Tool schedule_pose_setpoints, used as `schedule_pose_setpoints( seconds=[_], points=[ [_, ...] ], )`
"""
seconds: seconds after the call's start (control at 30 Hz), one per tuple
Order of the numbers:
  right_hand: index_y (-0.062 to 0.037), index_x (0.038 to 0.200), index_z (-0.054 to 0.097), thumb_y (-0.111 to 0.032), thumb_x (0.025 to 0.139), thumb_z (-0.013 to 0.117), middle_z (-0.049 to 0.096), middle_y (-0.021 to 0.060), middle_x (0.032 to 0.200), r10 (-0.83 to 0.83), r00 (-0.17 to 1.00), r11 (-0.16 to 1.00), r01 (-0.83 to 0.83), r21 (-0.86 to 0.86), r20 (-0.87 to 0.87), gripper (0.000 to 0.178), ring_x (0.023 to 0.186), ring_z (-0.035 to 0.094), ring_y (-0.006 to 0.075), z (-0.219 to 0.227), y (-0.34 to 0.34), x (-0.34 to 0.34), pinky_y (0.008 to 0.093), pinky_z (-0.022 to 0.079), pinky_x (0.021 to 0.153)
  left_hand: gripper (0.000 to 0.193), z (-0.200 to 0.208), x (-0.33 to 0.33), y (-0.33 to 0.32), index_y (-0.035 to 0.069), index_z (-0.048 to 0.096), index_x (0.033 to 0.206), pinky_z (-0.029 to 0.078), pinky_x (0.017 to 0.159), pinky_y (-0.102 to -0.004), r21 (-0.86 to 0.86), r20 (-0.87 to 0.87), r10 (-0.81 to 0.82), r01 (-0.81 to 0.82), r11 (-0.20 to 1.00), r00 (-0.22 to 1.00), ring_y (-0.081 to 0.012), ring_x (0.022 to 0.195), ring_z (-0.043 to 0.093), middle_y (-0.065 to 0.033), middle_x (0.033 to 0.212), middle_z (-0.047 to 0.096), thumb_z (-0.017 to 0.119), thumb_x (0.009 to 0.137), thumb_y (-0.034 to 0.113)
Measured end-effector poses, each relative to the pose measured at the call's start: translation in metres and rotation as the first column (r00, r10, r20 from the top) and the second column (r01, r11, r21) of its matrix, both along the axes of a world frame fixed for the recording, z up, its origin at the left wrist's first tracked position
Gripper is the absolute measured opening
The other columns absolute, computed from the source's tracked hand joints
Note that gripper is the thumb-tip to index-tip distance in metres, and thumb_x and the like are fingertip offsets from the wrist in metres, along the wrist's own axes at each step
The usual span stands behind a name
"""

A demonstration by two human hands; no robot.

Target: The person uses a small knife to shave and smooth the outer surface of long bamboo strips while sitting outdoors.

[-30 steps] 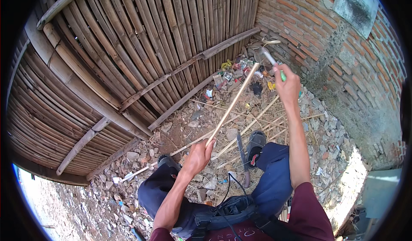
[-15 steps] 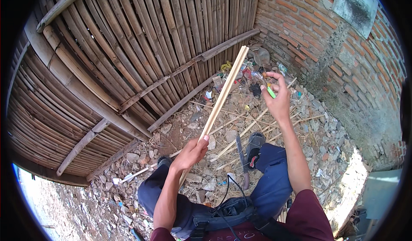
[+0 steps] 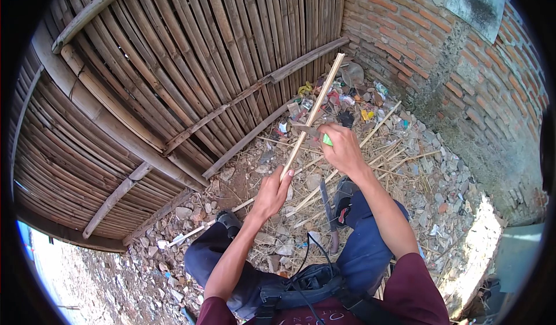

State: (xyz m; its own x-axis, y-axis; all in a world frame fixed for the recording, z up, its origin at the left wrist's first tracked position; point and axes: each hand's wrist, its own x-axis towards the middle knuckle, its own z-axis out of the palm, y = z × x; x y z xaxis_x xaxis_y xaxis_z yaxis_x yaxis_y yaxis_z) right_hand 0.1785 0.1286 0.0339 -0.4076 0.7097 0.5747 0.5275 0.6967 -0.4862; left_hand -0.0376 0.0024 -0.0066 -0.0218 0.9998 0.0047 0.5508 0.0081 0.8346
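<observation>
Wooden strip: far end free; knife across it.

The machete is laid on the rubble, with the right shoe placed just right of it and the left shoe well to its left. Beyond it, the bamboo strip is gripped in the left hand and crossed by the knife in the right hand. Farther beyond, litter is heaped. To its left the bamboo-slat wall is set, to its right the brick wall.
</observation>
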Motion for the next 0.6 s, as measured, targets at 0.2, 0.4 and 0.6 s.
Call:
schedule_pose_setpoints(
  seconds=[0.2,0.4,0.6],
  points=[
    [0.0031,0.094,0.07,0.002,0.091,0.057,0.073,0.0154,0.084,-0.026,0.95,0.993,0.059,0.099,-0.31,0.014,0.076,0.073,0.0334,0.032,-0.006,0.029,0.0425,0.056,0.071,0.035,0.017,0.034,0.037,0.0,0.056,0.111,0.044,0.063,-0.0473,0.293,0.074,-0.086,0.061,0.954,0.994,-0.0283,0.06,0.054,-0.0141,0.068,0.053,0.049,0.116,0.033],
    [0.0009,0.089,0.067,0.002,0.093,0.056,0.069,0.0166,0.08,-0.057,0.861,0.984,0.135,0.119,-0.505,0.011,0.073,0.069,0.037,0.033,0.001,0.066,0.0447,0.051,0.067,0.032,0.117,0.078,0.063,-0.001,0.056,0.114,0.043,0.058,-0.0454,0.496,-0.043,-0.094,0.103,0.862,0.995,-0.0257,0.057,0.052,-0.0138,0.065,0.052,0.049,0.116,0.031],
    [-0.0001,0.089,0.069,0.0,0.092,0.05,0.067,0.0089,0.074,-0.049,0.722,0.975,0.186,0.125,-0.69,0.02,0.065,0.063,0.0198,0.034,0.003,0.092,0.0354,0.047,0.062,0.029,0.231,0.101,0.054,0.001,0.048,0.101,0.043,0.054,-0.0504,0.683,-0.302,0.068,0.165,0.712,0.951,-0.0401,0.054,0.059,-0.0201,0.063,0.057,0.056,0.114,0.025]
  ],
)
